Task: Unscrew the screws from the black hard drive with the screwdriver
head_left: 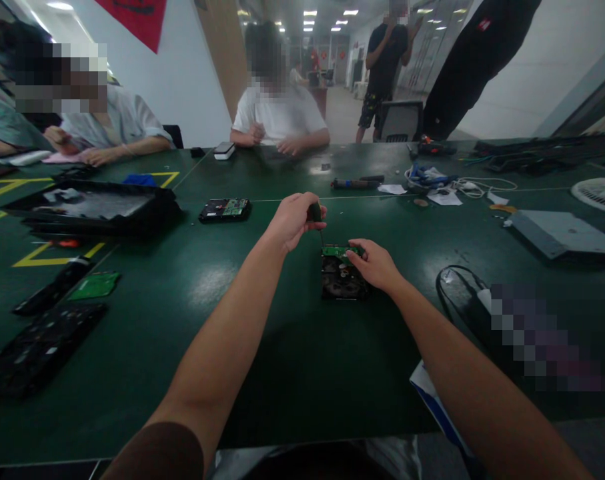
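The fingers of the left hand (291, 220) are closed around the dark handle of a screwdriver (316, 217), which stands nearly upright with its tip down on the green circuit board (338, 252). The fingers of the right hand (375, 265) press on the right edge of the hard drive (341, 275), which lies flat on the green table (262, 347), in front of the person. To do this well, I think the tool should stay vertical in the screw, and the drive should not slide. Another drive (225, 209) lies further away, to the left.
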`<state>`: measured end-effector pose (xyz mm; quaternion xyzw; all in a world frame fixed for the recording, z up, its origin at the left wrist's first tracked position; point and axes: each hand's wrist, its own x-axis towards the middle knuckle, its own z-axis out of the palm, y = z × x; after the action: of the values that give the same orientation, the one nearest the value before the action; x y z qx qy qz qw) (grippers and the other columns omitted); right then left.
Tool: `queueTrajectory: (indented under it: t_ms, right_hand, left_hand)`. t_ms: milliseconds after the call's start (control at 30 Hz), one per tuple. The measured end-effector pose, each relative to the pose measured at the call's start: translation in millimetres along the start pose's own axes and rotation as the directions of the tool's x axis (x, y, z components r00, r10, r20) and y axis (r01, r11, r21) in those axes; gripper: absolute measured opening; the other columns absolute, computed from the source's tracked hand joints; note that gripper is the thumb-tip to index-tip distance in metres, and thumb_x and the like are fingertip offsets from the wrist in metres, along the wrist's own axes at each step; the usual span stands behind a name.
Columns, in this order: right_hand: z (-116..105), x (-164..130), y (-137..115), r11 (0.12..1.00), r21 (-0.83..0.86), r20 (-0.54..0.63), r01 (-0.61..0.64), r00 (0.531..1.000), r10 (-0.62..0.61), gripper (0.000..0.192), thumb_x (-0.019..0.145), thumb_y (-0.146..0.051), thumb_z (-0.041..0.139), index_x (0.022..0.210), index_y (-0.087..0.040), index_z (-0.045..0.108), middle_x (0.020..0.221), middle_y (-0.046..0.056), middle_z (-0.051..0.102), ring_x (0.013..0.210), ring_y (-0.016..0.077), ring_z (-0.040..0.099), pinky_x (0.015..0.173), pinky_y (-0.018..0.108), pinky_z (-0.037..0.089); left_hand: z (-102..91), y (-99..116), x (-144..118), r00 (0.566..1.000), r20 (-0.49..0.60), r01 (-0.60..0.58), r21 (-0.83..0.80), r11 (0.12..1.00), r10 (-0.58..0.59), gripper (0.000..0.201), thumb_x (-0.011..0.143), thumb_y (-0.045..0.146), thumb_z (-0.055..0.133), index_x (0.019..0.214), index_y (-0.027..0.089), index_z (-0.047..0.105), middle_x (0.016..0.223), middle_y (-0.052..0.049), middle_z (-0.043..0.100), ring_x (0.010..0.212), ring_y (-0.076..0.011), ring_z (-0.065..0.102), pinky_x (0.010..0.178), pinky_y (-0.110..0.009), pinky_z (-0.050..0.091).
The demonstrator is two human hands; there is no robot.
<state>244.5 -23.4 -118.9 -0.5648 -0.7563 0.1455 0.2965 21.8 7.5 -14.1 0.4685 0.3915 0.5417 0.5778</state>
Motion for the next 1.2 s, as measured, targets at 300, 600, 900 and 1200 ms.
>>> queueTrajectory:
  t_ms: [300, 600, 900, 1200]
  right_hand:
    - [-1.6, -0.8, -1.7, 1.0, 0.009, 0.01, 0.001, 1.0, -0.001, 0.035, 0.095, -0.038, 0.059, 0.124, -0.02, 0.067, 0.12, 0.012, 0.068, 0.085, 0.0203, 0.063, 0.078, 0.036, 0.05]
    - [-0.5, -1.0, -0.9, 1.0, 0.015, 0.005, -0.001, 1.0, 0.001, 0.035, 0.095, -0.039, 0.06, 0.123, -0.019, 0.067, 0.117, 0.011, 0.069, 0.085, 0.0202, 0.063, 0.076, 0.035, 0.049]
    - [-1.2, -0.6, -1.9, 1.0, 0.004, 0.002, -0.004, 1.0, 0.004, 0.034, 0.095, -0.038, 0.058, 0.121, -0.019, 0.067, 0.109, 0.01, 0.07, 0.083, 0.0203, 0.062, 0.076, 0.035, 0.048]
    - [0.0, -0.5, 0.5, 1.0, 0.005, -0.001, 0.004, 1.0, -0.004, 0.034, 0.096, -0.04, 0.057, 0.121, -0.019, 0.067, 0.111, 0.01, 0.069, 0.084, 0.0204, 0.062, 0.077, 0.036, 0.048]
  left_hand:
    - [1.7, 1.6, -2.3, 0.999, 0.042, 0.02, 0.061, 0.998, -0.023, 0.018, 0.081, 0.032, 0.06, 0.089, 0.016, 0.064, 0.083, -0.01, 0.068, 0.076, -0.0192, 0.064, 0.06, -0.029, 0.052]
    - [0.0, 3.1, -2.8, 0.999, 0.03, 0.036, 0.067, 0.997, -0.038, 0.018, 0.079, 0.029, 0.052, 0.078, 0.017, 0.065, 0.082, -0.009, 0.065, 0.074, -0.0172, 0.06, 0.059, -0.026, 0.05]
    - [6.0, 3.9, -4.8, 0.996, 0.045, 0.076, -0.075, 0.994, -0.073, 0.013, 0.08, 0.027, 0.057, 0.087, 0.016, 0.06, 0.081, -0.009, 0.067, 0.077, -0.0197, 0.065, 0.072, -0.036, 0.057]
    - [0.5, 3.4, -2.8, 0.999, 0.006, 0.033, 0.068, 0.997, -0.033, 0.018, 0.081, 0.032, 0.056, 0.081, 0.017, 0.066, 0.078, -0.008, 0.063, 0.072, -0.0171, 0.06, 0.058, -0.027, 0.05]
